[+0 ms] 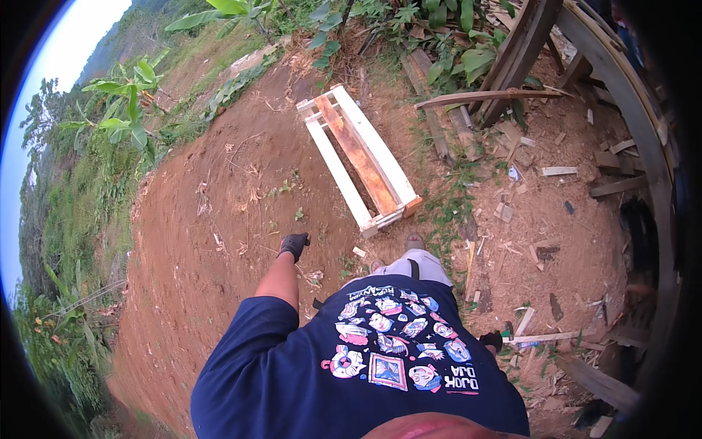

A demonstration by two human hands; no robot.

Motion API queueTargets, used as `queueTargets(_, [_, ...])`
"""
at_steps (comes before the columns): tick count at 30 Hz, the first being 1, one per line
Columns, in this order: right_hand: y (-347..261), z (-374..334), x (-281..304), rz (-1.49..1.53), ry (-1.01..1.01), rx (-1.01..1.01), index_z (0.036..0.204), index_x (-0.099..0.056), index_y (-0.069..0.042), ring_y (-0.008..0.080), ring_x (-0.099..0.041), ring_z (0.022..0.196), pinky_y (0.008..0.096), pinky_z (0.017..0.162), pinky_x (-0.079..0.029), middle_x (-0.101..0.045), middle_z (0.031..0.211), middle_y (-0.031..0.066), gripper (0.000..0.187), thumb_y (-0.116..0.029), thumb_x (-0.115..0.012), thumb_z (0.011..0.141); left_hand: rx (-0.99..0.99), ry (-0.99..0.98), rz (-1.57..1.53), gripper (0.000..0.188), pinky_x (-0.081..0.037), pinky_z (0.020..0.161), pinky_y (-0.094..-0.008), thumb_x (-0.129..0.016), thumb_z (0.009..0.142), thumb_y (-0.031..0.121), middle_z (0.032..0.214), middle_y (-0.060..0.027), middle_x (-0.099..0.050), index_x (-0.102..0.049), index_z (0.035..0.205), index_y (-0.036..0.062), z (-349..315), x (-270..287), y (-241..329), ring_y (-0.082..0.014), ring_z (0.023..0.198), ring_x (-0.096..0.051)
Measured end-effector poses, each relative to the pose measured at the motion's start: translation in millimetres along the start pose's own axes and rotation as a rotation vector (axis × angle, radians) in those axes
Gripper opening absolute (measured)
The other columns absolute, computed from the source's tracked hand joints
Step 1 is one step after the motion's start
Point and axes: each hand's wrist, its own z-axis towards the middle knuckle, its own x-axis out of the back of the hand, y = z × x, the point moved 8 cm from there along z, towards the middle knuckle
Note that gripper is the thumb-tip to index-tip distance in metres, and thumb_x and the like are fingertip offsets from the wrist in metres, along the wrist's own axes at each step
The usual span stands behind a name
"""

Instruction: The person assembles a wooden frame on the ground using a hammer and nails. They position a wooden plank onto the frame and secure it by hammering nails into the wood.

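My left hand (295, 245), in a dark glove, hangs out over the bare soil with its fingers curled in and nothing seen in them. My right hand (492, 341), also dark-gloved, shows only in part beside my shirt; its fingers are hidden. A thin pale wooden strip (550, 336) starts right by it, and I cannot tell whether the hand touches it. On the ground ahead of my feet lies a long wooden frame (373, 157), with white-painted rails, a bare reddish-brown board along its middle and short crosspieces at the ends. Neither hand touches this frame.
Weathered timber beams (523, 58) and a leaning board (488, 98) stand at the far right. Wood scraps (559, 170) and shavings litter the soil on the right. Green plants (126, 110) edge the slope at the left. Planks (431, 102) lie beyond the frame.
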Motion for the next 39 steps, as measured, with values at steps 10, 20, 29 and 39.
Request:
queueTargets(10, [21.5,4.6,36.1,-0.322,0.094,0.08,0.145,-0.066,-0.031,0.0117,-0.058,0.137,0.0477,0.115,-0.03,-0.07,0.141,-0.0076,0.064,-0.07,-0.04,0.101,-0.282,-0.044,0.234,0.044,-0.055,0.056,-0.0407,-0.048,0.111,0.039,0.08,-0.0119,-0.072,-0.079,0.113,0.0088,-42.6,-90.4,-48.7,-0.0241,0.055,-0.065])
queueTargets(20, [76.7,3.0,39.7,1.845,0.337,-0.242,0.089,-0.062,-0.01,0.0164,-0.051,0.042,0.0379,0.039,-0.046,-0.054,0.062,0.0007,0.023,-0.022,-0.081,0.094,0.274,-0.187,-0.314,0.047,-0.049,0.051,-0.0432,-0.057,0.103,0.052,0.059,-0.0089,-0.057,-0.081,0.09,0.0134,-64.9,-169.4,-64.0,-0.0245,0.049,-0.059])
queueTargets(29, [79.5,25.3,165.3,1.837,0.189,-0.031,0.095,-0.058,-0.011,0.0186,-0.056,0.051,0.0391,0.045,-0.049,-0.057,0.07,0.0041,0.022,-0.025,-0.076,0.096,0.406,-0.25,-0.427,0.046,-0.048,0.051,-0.0433,-0.059,0.102,0.05,0.059,-0.0067,-0.054,-0.08,0.093,0.0108,-99.2,-237.5,-51.6,-0.0234,0.048,-0.054])
queueTargets(39, [-11.5,124.0,385.6,2.155,0.023,0.361,0.082,-0.052,-0.017,0.0133,-0.041,0.046,0.0334,0.045,-0.034,-0.045,0.06,-0.0031,0.025,-0.021,-0.074,0.096,0.253,-0.246,0.083,0.062,-0.052,0.103,-0.0504,-0.059,0.096,0.065,0.121,-0.0226,-0.076,-0.083,0.11,0.0097,-91.1,-215.1,22.5,-0.0398,0.118,-0.071])
